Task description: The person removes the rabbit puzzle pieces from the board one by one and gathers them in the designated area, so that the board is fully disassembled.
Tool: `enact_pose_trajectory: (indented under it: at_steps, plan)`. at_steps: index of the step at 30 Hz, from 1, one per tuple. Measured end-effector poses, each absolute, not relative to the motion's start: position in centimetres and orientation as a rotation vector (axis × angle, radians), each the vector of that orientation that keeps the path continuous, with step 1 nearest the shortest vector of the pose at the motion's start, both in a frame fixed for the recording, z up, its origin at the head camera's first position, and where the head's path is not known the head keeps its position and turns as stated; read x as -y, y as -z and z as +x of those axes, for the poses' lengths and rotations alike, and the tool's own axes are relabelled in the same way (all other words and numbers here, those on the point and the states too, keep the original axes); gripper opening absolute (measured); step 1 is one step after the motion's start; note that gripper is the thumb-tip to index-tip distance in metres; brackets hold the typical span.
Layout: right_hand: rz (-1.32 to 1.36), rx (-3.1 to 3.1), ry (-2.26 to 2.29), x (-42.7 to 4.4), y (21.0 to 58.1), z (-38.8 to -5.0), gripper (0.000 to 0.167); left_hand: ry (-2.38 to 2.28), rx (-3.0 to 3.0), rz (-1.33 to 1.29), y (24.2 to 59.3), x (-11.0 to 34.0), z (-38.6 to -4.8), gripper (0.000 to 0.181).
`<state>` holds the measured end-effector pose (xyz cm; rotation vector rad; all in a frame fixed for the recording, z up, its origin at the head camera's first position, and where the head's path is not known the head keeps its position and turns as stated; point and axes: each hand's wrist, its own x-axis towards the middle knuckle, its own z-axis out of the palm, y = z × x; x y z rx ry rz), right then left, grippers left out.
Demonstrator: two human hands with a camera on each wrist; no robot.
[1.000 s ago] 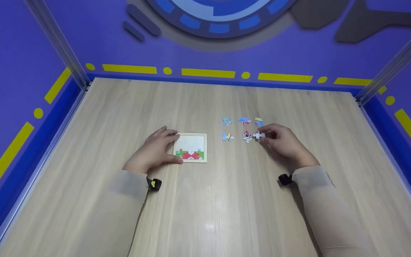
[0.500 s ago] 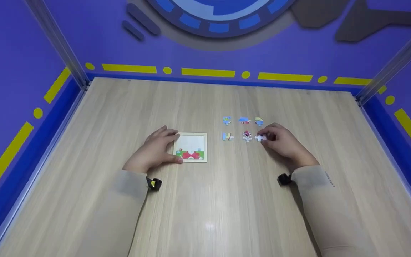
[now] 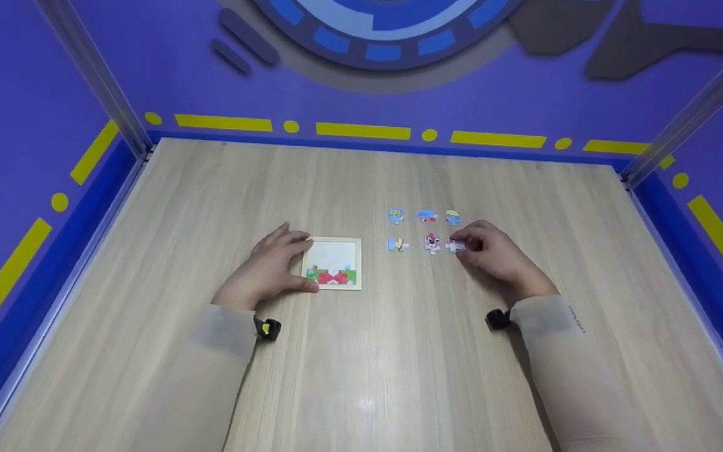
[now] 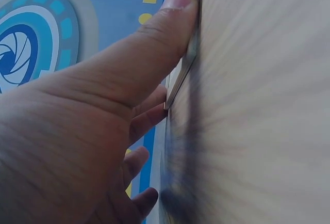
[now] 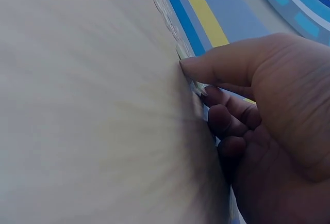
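Observation:
In the head view my left hand (image 3: 267, 263) grips a small wooden puzzle frame (image 3: 359, 263) by its left side, thumb at the near corner and index finger at the far one. Its bottom row is filled with green and red pieces; pale backing shows above. The left wrist view shows the thumb lying along the frame's edge (image 4: 181, 74). My right hand (image 3: 498, 254) pinches a whitish jigsaw piece (image 3: 453, 245) by its right side, at the tabletop. A fingertip partly covers this piece. Just left of it lies a piece with a cartoon face (image 3: 432, 243).
Other loose pieces lie behind and left: a blue-yellow one (image 3: 454, 216), a blue-red one (image 3: 427, 215), a blue-green one (image 3: 396, 215) and a blue-cream one (image 3: 397, 244). Blue-purple walls (image 3: 361, 103) enclose the wooden table (image 3: 361, 351) at back and sides.
The whitish piece in my right hand has gone from tilted to lying flatter, beside the face piece. My left hand and the frame keep their place; the head view shifts slightly.

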<state>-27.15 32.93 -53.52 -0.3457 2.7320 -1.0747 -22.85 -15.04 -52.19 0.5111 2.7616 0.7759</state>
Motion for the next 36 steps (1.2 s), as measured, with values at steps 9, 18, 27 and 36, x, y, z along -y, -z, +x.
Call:
enact_pose_trajectory:
  at_steps: [9, 18, 27, 36]
  plan:
    - [-0.265, -2.680, 1.181, -32.9, 53.4, -26.9, 0.036, -0.776, -2.750, 0.517, 52.3, 15.2, -22.5, 0.104]
    - [-0.328, -2.800, 1.200, -31.2, 52.3, -26.5, 0.034, -0.852, -2.746, 0.467, 52.2, 15.1, -22.4, 0.102]
    - [-0.323, -2.738, 1.357, -25.4, 50.3, -25.3, 0.034, -0.869, -2.726, 0.444, 52.6, 15.2, -21.9, 0.103]
    - [-0.431, -2.594, 1.495, -19.3, 48.1, -25.1, 0.036, -0.831, -2.756, 0.477, 52.4, 14.9, -22.3, 0.100]
